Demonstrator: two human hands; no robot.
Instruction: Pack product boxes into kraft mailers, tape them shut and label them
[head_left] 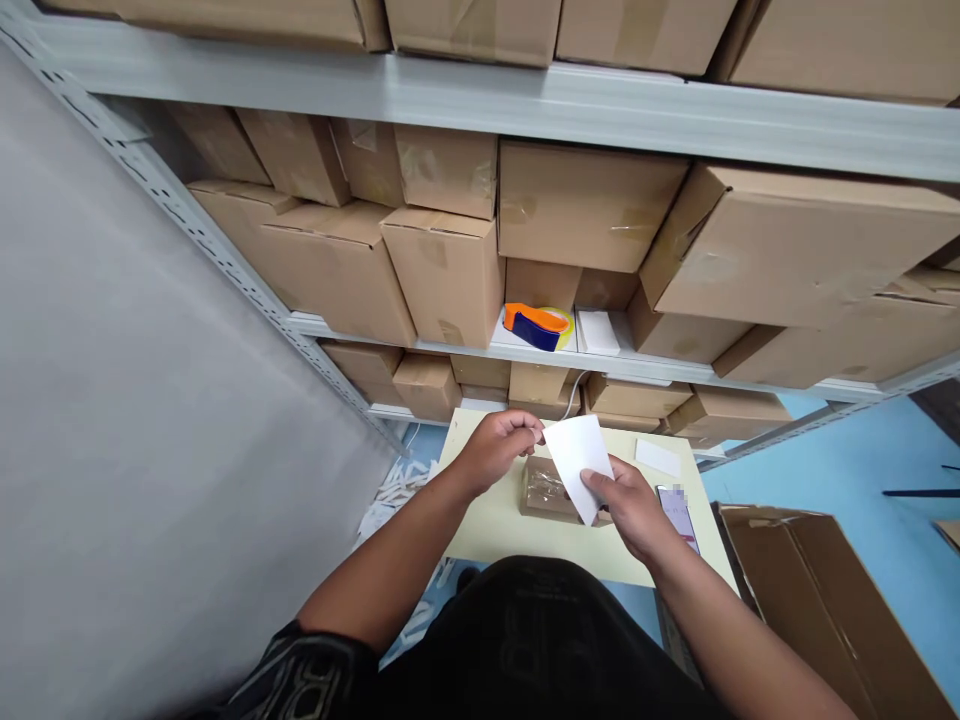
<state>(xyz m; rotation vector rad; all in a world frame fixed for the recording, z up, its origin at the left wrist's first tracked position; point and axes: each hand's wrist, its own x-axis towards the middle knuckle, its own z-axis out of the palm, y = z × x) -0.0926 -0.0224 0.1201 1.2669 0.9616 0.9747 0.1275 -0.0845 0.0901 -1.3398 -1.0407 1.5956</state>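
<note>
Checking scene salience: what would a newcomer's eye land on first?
Probably the orange-and-blue item on the shelf above the table, bright among brown cardboard boxes. Next, the white sheet in the right hand, over a taped box on the table, with the left hand at the sheet's upper-left corner.

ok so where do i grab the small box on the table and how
Probably by its left end, the left hand coming in from the left to grip the near and far sides. The small box lies on the table with that end uncovered, while the paper and right hand hide part of its right side from view.
</note>
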